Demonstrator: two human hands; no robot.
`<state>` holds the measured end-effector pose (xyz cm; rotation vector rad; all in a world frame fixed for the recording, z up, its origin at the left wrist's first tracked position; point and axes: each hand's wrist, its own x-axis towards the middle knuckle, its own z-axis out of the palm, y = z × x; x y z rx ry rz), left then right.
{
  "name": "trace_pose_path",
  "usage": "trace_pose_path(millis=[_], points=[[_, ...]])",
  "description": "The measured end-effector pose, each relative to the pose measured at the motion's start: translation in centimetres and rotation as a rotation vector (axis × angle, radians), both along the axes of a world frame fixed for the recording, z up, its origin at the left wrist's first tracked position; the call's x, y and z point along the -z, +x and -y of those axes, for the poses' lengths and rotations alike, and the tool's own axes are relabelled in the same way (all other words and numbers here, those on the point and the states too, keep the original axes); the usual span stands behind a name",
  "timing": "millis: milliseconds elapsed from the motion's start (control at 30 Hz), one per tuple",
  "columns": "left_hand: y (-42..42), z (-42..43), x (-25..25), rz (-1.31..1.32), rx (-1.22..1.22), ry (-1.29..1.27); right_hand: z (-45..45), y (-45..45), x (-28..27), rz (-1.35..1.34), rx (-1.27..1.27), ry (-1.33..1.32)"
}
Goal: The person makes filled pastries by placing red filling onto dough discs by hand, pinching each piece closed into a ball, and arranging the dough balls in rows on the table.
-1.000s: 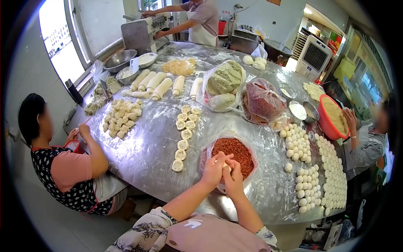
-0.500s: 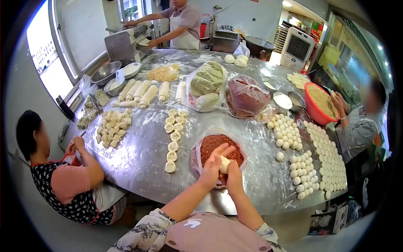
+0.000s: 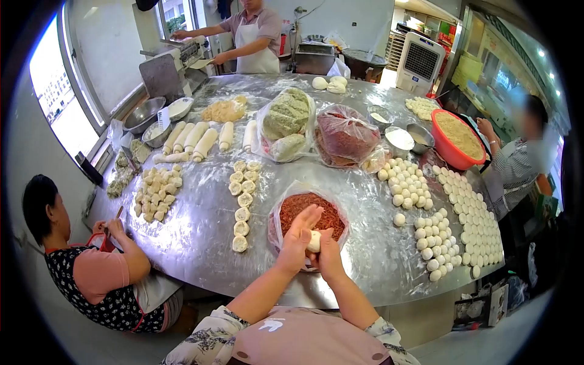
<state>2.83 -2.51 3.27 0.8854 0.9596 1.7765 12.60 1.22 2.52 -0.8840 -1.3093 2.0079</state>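
Observation:
Between my two hands is a small white dough ball (image 3: pixel 314 241), low over the near side of a bag of reddish-brown filling (image 3: pixel 311 207). My left hand (image 3: pixel 295 243) lies against the ball's left side, its fingers stretched up and forward. The right side of the ball is gripped by my right hand (image 3: pixel 329 252), with its fingers curled and partly hidden. Left of the bag runs a column of flattened dough pieces (image 3: pixel 241 214). One lone dough ball (image 3: pixel 399 219) sits to the right.
Rows of dough balls (image 3: pixel 479 222) cover the right side, near a red basin (image 3: pixel 457 140) and a person. Bagged green (image 3: pixel 286 115) and red fillings (image 3: pixel 347 131) stand behind. Dough rolls (image 3: pixel 204 144) and cut pieces (image 3: pixel 158 193) lie left. Two more people are at the left and back.
The view has shifted, so the table's contents appear farther left. My hands have parted from a clasp, showing the dough ball between them; my left fingers are now straighter. The right person's hand has lifted.

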Motion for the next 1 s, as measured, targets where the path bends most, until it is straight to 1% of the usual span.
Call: trace_pose_path(millis=[33,67,167,200,300,333,400,433,467,500,533,567,600,667,700,733,800,833,867,933,967,1000], points=[[-0.3,0.2,0.2,-0.063,0.004,-0.087,0.0,-0.1,0.3,-0.025,-0.04,-0.048],[-0.7,0.5,0.3,-0.126,0.013,-0.172,-0.2,0.3,0.9,0.074,-0.127,-0.049],[-1.1,-0.1,1.7,-0.007,-0.083,-0.174,0.7,-0.5,-0.8,0.062,-0.03,0.362],[-1.6,-0.3,2.0,-0.105,-0.105,-0.176,0.4,-0.8,0.0,0.249,-0.011,0.545],[-1.5,-0.4,1.8,-0.072,-0.118,-0.152,0.4,-2.5,0.3,0.119,0.236,0.743],[-1.7,-0.5,2.2,-0.006,-0.056,-0.032,0.0,-2.1,0.5,0.078,0.136,0.472],[-0.9,-1.2,1.1,0.006,-0.158,0.055,-1.1,-1.1,0.6,-0.004,-0.062,-0.072],[-0.7,-1.3,0.6,0.012,-0.209,0.096,-1.2,-1.2,0.5,0.008,-0.089,-0.074],[-1.8,-0.6,0.4,-0.113,-0.051,-0.05,-1.2,-1.3,0.5,0.021,-0.117,-0.077],[-2.3,-0.5,0.6,-0.103,-0.027,-0.106,-1.4,-1.4,0.5,0.033,-0.143,-0.078],[-2.8,-0.6,0.9,-0.093,-0.001,-0.163,-1.6,-1.4,0.8,0.037,-0.171,-0.025],[-3.0,-0.9,1.2,-0.084,0.027,-0.22,-1.4,-2.3,1.1,0.044,0.013,0.261],[-2.8,-1.4,1.6,-0.048,-0.066,-0.251,-0.8,-3.9,1.5,0.054,0.196,0.548],[-2.8,-1.8,2.3,-0.005,-0.117,-0.215,-0.9,-4.8,2.6,0.083,0.335,0.752],[-2.8,-2.1,2.5,0.016,-0.142,-0.194,-1.0,-4.3,3.4,0.103,0.293,0.669],[-2.2,-2.5,1.6,0.139,-0.193,-0.115,-1.3,-3.7,3.6,0.122,0.249,0.586],[-0.9,-3.0,-0.6,0.389,-0.3,0.04,-2.4,-1.8,1.3,0.137,0.022,0.198],[-1.6,-2.5,-0.2,0.265,-0.182,-0.102,-2.6,-1.4,0.5,0.142,-0.09,0.0],[-2.9,-1.8,0.7,0.138,-0.062,-0.239,-2.6,-1.6,0.7,0.229,-0.128,0.006],[-3.4,-2.3,2.9,-0.025,-0.013,-0.044,-1.9,-2.6,0.0,0.176,-0.049,0.308],[-3.4,-2.3,3.3,-0.038,-0.037,-0.095,-1.6,-2.9,-0.2,0.147,-0.008,0.457],[-3.4,-2.2,2.9,-0.051,-0.061,-0.147,-1.7,-3.0,0.5,0.143,0.002,0.542]])
